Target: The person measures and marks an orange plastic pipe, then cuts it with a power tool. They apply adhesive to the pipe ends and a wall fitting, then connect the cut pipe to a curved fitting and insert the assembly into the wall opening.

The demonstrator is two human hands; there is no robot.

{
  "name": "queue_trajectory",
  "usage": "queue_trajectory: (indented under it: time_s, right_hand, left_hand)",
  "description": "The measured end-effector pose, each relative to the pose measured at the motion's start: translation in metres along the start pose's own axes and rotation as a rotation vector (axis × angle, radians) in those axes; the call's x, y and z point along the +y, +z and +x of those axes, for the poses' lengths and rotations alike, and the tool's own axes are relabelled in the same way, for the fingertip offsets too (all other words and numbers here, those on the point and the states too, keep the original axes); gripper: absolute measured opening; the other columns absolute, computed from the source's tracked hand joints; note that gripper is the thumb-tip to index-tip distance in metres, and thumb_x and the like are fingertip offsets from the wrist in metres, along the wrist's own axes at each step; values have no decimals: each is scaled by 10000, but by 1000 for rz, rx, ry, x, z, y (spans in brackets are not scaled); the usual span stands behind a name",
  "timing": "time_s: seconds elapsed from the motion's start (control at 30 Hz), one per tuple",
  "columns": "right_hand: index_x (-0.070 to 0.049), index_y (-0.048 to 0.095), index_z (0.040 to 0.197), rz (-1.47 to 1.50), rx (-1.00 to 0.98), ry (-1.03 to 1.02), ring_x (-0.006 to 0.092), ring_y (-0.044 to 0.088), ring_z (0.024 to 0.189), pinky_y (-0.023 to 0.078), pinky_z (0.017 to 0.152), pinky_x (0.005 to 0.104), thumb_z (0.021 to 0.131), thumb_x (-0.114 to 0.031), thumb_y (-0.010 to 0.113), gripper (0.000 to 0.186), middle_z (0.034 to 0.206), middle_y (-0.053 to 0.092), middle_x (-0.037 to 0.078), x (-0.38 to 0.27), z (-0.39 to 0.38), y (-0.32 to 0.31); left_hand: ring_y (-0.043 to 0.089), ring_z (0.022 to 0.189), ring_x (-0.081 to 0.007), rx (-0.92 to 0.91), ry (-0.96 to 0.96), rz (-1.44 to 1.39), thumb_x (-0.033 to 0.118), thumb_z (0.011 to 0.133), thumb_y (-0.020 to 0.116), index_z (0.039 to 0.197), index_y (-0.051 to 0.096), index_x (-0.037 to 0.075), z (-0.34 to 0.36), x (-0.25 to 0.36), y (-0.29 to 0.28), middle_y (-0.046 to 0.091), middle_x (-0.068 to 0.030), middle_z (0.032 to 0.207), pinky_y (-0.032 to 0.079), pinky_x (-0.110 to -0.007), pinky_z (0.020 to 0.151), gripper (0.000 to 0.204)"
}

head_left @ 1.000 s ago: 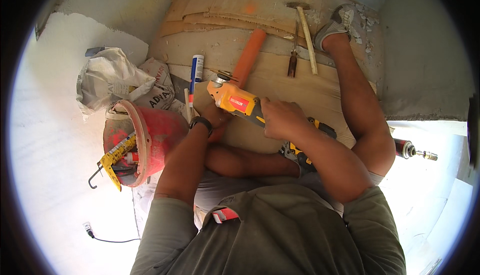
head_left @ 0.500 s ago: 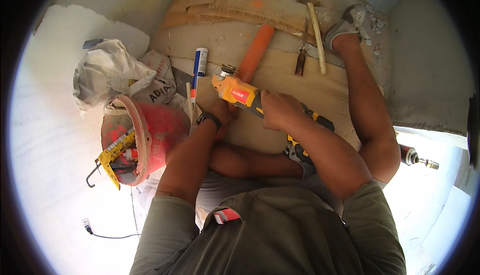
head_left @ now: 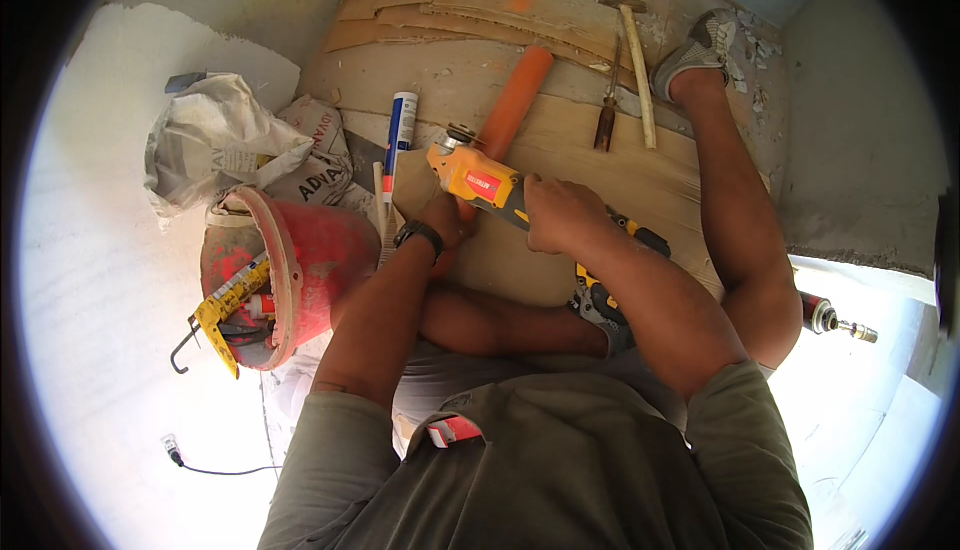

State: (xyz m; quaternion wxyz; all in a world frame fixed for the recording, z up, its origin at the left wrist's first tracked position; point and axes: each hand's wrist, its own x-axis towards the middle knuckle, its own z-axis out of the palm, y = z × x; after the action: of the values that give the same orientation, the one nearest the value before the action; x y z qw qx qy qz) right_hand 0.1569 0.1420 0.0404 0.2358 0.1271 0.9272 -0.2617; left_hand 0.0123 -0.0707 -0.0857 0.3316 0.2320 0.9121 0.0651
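Note:
My right hand [head_left: 562, 214] is closed round the body of a yellow and black cordless angle grinder [head_left: 470, 176]. The grinder's head points to the left and lies over an orange plastic pipe [head_left: 522, 88], with its spindle side facing up and away from me. My left hand [head_left: 444, 222], with a black watch on the wrist, grips the pipe just below the grinder. The grinder hides part of the pipe and some of my left fingers. Slanting away from me, the pipe lies across flattened cardboard [head_left: 570, 165] between my legs.
On the left stands a red bucket [head_left: 325, 255] with a yellow caulking gun [head_left: 232, 300]. Crumpled bags [head_left: 230, 135] and a sealant cartridge [head_left: 402, 125] lie beyond it. A screwdriver [head_left: 605, 125] and a hammer [head_left: 637, 70] lie near my right foot. A gas torch [head_left: 822, 315] is at the right.

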Motion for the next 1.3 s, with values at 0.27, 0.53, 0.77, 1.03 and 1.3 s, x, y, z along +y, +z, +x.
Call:
queue_trajectory:
  time_s: [0.27, 0.53, 0.77, 1.03, 1.3]
  right_hand:
    - [25, 557, 1208, -16, -9, 10, 379, 719, 1058, 577, 898, 459, 722, -100, 761, 542, 1092, 729, 221, 0, 1, 1]
    - [19, 558, 1202, -16, -34, 20, 372, 717, 1066, 576, 907, 453, 725, -109, 770, 538, 1102, 729, 216, 1, 1, 3]
    - [18, 558, 1183, -18, -19, 5, 374, 719, 1059, 576, 905, 456, 714, -118, 779, 537, 1085, 731, 223, 4, 4, 6]
    - [25, 561, 1168, -8, -15, -5, 378, 721, 1050, 577, 901, 457, 703, -115, 775, 530, 1078, 730, 227, 6, 6, 7]
    - [29, 563, 1176, -11, -7, -4, 380, 720, 1053, 577, 900, 456, 713, -114, 767, 526, 1091, 727, 229, 6, 6, 7]
  left_hand:
    - [673, 1171, -366, -5, -25, 37, 342, 745, 859, 1228, 657, -17, 1, 1, 0, 702, -237, 1231, 539, -436, 999, 635]
    - [674, 1178, -360, -40, -43, -4, 332, 763, 838, 1239, 660, -7, 1, 2, -1, 701, -233, 1238, 539, -430, 995, 611]
    - [668, 1186, -375, -8, -20, -4, 344, 736, 869, 1287, 594, -38, 6, -4, 4, 690, -253, 1249, 538, -435, 1002, 725]
    - [667, 1188, -377, -42, -61, 16, 344, 730, 868, 1311, 569, -40, -1, 5, -5, 690, -252, 1251, 537, -435, 1005, 758]
    - [658, 1210, -372, -46, -77, -3, 320, 728, 858, 1320, 567, -44, -3, 12, -8, 681, -256, 1275, 526, -426, 1025, 754]
